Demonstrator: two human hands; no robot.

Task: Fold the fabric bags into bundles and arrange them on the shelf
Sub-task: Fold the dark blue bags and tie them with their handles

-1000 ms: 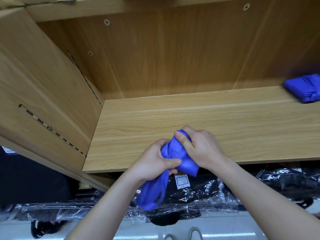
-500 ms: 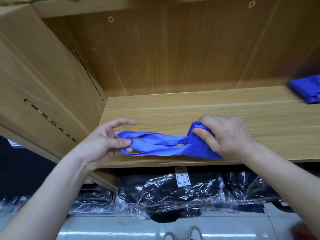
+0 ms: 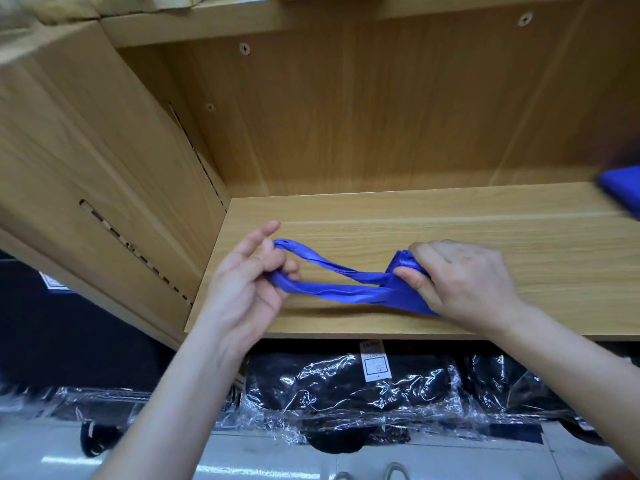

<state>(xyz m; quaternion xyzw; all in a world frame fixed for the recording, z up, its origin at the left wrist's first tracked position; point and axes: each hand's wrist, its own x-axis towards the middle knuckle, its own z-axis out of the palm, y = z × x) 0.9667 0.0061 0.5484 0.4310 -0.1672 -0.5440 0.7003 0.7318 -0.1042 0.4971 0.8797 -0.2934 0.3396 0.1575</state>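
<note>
Item: blue fabric bag (image 3: pixel 407 296), body gathered into a compact wad, with its handles (image 3: pixel 325 292) drawn out as two strands.
Location: just above the near edge of the shelf (image 3: pixel 415 216), left of centre, between the two hands.
Right hand (image 3: pixel 464 282): thumb and curled fingers pinch the wadded body from above. The knuckles face up.
Left hand (image 3: pixel 249 289): the middle fingers are hooked through the loop end of the handles and the forefinger is extended free. The palm faces right.
Long axis: left to right, roughly parallel to the front edge of the shelf. The handles run taut from the left hand to the body in the right hand.
Governing relation: the loose length lies wholly to the left of the right-hand grip, so the left hand is the nearer one to carry it.
Step in hand (judgement): the handles are stretched out, ready to be wound round the body or tucked in.
Next move (judgement): the left hand brings the strands rightward over the wad while the right hand anchors it.
Risk (judgement): slack in the strands would let the wad loosen.
Placement reference: finished bundle (image 3: pixel 621 192) at the far right of the shelf, well apart.
Below the shelf: dark wrapped packages (image 3: pixel 346 386) in clear film.
</note>
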